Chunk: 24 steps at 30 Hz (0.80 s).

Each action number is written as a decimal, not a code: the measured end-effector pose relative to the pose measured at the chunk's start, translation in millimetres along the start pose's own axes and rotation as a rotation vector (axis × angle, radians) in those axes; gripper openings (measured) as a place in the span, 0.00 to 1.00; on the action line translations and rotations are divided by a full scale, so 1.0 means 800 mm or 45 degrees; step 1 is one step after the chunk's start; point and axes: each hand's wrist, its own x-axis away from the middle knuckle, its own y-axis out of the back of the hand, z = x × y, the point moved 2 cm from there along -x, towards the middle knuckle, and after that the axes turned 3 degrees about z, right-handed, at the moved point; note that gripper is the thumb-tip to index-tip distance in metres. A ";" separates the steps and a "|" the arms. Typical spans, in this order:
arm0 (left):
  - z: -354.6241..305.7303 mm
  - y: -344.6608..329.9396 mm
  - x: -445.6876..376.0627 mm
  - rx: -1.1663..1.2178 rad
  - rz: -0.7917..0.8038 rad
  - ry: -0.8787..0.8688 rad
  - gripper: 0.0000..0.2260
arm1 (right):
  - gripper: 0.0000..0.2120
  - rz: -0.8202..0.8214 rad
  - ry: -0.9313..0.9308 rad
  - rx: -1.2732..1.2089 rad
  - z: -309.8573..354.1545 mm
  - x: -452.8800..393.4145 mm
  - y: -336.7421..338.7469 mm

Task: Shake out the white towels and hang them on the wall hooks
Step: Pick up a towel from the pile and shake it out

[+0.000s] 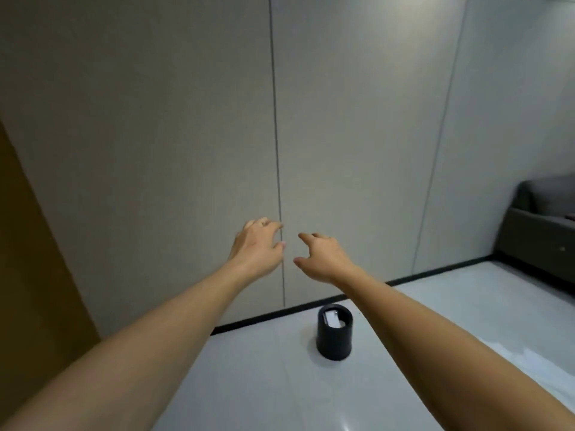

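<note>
Towels and hooks are out of view; left hand [258,247] and right hand [323,255] reach toward the grey wall [155,119], fingers [306,237] spread, empty.

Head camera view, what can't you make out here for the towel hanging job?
- White towels and wall hooks: none in the head view; grey panelled wall looks bare.
- Black cylindrical bin: white contents too small to identify.
- Grey sofa: cut off by right edge.
- Left hand, right hand: open, empty.
</note>
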 end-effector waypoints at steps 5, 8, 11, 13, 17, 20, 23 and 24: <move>-0.124 -0.151 -0.102 0.150 0.221 -0.242 0.23 | 0.33 -0.028 -0.346 0.024 -0.187 -0.014 0.016; -0.203 -0.235 -0.161 0.246 0.358 -0.361 0.23 | 0.32 -0.026 -0.560 0.043 -0.297 -0.018 0.029; -0.282 -0.310 -0.212 0.300 0.497 -0.482 0.22 | 0.32 -0.031 -0.777 0.025 -0.395 -0.016 0.047; -0.333 -0.356 -0.234 0.337 0.568 -0.558 0.22 | 0.31 -0.032 -0.905 0.008 -0.455 -0.010 0.055; -0.423 -0.444 -0.257 0.379 0.704 -0.688 0.22 | 0.30 -0.036 -1.137 -0.053 -0.564 0.020 0.052; -0.480 -0.512 -0.262 0.360 0.829 -0.803 0.23 | 0.27 -0.010 -1.300 -0.141 -0.638 0.055 0.036; -0.536 -0.579 -0.269 0.352 0.946 -0.887 0.23 | 0.27 0.010 -1.463 -0.231 -0.713 0.090 0.015; -0.553 -0.602 -0.271 0.349 0.981 -0.905 0.23 | 0.27 0.020 -1.511 -0.256 -0.738 0.100 0.007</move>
